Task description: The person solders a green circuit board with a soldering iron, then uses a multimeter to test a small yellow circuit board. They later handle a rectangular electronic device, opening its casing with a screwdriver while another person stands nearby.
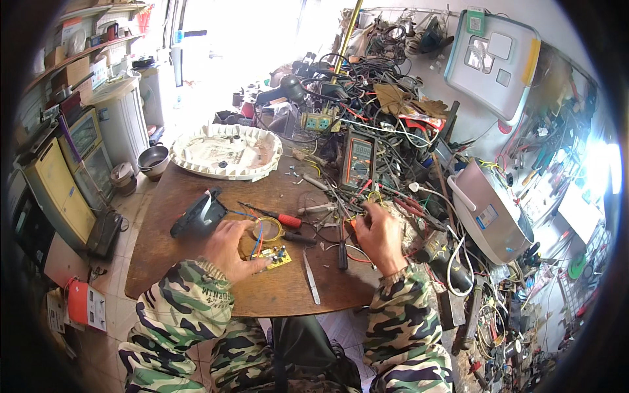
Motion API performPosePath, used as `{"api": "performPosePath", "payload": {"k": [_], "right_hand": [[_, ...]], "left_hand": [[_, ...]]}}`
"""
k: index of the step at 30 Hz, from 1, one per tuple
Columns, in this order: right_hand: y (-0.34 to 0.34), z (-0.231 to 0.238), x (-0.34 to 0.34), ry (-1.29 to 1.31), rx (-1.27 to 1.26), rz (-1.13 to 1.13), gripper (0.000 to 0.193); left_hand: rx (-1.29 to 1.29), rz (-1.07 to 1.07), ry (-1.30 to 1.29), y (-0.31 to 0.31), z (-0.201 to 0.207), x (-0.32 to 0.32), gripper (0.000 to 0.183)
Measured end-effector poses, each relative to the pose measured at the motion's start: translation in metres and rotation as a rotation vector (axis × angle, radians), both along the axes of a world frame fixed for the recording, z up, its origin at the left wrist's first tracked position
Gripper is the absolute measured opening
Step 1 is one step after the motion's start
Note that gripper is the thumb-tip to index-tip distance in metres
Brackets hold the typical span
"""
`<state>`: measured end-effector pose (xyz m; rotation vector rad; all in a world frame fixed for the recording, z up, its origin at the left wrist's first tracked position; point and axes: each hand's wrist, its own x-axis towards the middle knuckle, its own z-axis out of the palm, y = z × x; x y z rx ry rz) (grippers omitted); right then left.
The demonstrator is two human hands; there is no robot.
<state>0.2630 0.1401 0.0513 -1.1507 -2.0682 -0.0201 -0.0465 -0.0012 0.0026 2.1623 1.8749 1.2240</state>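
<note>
My left hand (228, 252) hovers low over the table's left half, thumb and index finger apart. Its thumb lies against the edge of a small yellow circuit board (280, 257) with blue and red wires. A yellowish ring (268, 229) rests just beyond the board. To the left of that hand is a black plastic housing (196, 215). My right hand (380, 237) reaches into the cables on the right, thumb and index finger parted, nothing visible between them. Between my hands lie a red-handled screwdriver (288, 220) and metal tweezers (310, 278).
A multimeter (358, 160) leans in a tangle of cables at the back right. The round white cover (226, 152) sits at the table's far left. Red-handled pliers (407, 208) lie beyond my right hand. A white appliance shell (488, 209) stands farther right.
</note>
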Motion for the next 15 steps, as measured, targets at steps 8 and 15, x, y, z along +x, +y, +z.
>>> {"api": "performPosePath", "payload": {"k": [8, 15], "right_hand": [[-0.030, -0.066, -0.031, 0.107, 0.257, 0.107, 0.015], [-0.021, -0.071, -0.029, 0.207, 0.292, 0.100, 0.014]], "left_hand": [[0.174, 0.046, 0.011, 0.001, -0.005, -0.004, 0.059], [0.190, 0.077, 0.045, 0.000, -0.004, -0.003, 0.054]]}}
